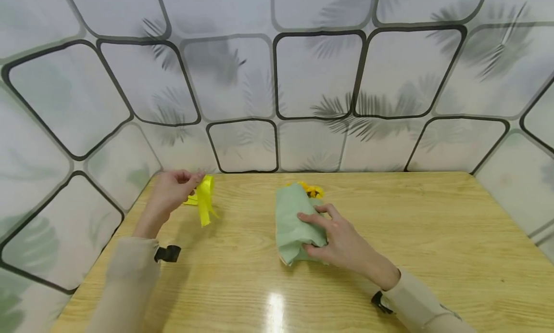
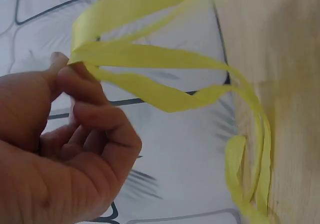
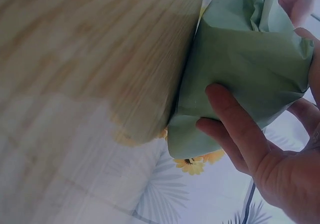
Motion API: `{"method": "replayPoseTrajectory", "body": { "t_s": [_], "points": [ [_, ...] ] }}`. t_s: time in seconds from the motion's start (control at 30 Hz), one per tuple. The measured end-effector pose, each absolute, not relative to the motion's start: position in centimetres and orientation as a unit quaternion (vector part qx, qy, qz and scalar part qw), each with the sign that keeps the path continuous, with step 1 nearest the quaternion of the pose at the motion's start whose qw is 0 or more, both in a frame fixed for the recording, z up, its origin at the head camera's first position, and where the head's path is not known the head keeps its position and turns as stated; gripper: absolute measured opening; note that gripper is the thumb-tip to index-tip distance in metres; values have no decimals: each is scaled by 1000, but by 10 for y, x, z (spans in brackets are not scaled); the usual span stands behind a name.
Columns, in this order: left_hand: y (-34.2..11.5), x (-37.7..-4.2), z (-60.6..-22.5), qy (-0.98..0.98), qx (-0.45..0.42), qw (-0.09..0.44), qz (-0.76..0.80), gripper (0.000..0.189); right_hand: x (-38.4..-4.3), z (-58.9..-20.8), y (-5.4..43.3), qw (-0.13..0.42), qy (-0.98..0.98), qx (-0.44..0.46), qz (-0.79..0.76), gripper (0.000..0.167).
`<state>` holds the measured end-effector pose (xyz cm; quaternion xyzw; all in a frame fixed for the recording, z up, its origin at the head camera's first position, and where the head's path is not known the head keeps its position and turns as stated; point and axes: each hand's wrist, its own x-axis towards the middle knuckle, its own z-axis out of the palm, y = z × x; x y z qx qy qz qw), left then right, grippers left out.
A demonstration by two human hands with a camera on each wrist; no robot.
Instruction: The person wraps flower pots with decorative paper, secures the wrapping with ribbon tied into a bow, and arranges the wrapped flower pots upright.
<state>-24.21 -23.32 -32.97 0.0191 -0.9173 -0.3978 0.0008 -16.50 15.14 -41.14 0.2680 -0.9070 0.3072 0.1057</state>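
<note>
My left hand (image 1: 170, 193) is raised at the far left of the table, thumb and fingertip pinching a yellow ribbon (image 1: 205, 198). In the left wrist view the ribbon (image 2: 165, 57) hangs from the fingertips in several loops and strands, with lower ends trailing down by the tabletop. Near the middle lies a bouquet wrapped in pale green paper (image 1: 289, 217). Orange-yellow flowers (image 1: 315, 192) poke out at its far end. My right hand (image 1: 342, 239) grips the wrap from the right, fingers spread over its top and thumb at the near end. Creases show in the paper (image 3: 245, 58).
The light wooden table (image 1: 411, 217) runs back to a patterned fabric wall (image 1: 320, 78) with dark rounded frames and leaf prints. That fabric also encloses the left and right sides. A bright reflection shines on the tabletop near the front.
</note>
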Motion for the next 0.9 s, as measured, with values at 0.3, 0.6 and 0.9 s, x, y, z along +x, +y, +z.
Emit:
{"method": "replayPoseTrajectory", "body": {
  "t_s": [0.3,0.6,0.9],
  "points": [
    [-237,-249,-336,-907,19,71,-415,50,-166,-413,152,115,-905,270,308,60],
    [-230,-251,-308,-729,-11,369,-577,16,-165,-414,153,127,-904,270,307,61],
    [-198,-267,-301,-819,54,314,-477,28,-165,-414,152,131,-900,278,308,61]
  ]
}}
